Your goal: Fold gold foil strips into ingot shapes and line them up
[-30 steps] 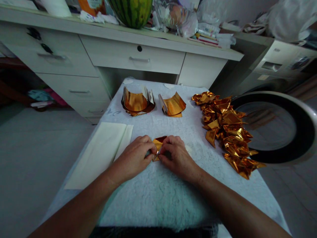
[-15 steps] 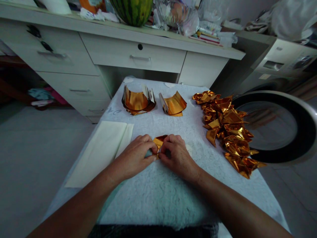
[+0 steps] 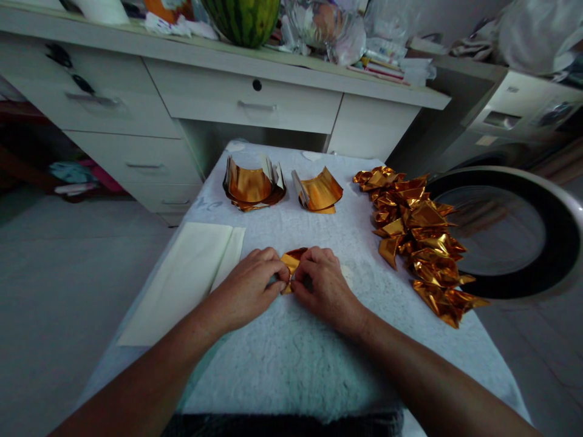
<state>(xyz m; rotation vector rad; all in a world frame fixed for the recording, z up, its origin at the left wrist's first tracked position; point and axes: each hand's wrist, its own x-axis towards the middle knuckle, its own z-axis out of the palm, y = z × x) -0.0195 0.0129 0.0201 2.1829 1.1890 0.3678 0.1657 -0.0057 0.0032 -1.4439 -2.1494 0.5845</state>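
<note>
A small piece of gold foil paper [image 3: 290, 261] lies on the cloth-covered table between my hands. My left hand [image 3: 257, 282] pinches its left side, thumb against fingertips. From the right, my right hand [image 3: 321, 280] pinches the same piece, the fingertips of both hands nearly touching. Behind them stand a larger curved stack of gold sheets [image 3: 250, 185] and a smaller curved stack [image 3: 322, 190]. Folded gold foil pieces [image 3: 423, 230] form a heap on the right. White paper sheets [image 3: 182, 279] lie flat at the left, beside my left forearm.
Past the table [image 3: 328, 376] is a white drawer desk [image 3: 204, 97] bearing a watermelon [image 3: 246, 21], a glass bowl [image 3: 319, 24] and plastic bags. An open round washing machine door [image 3: 565, 237] juts in beside the table's right edge.
Both hands stay in nearly the same place on the foil piece. Slightly more gold shows beneath my fingertips; the left fingers have shifted a little.
</note>
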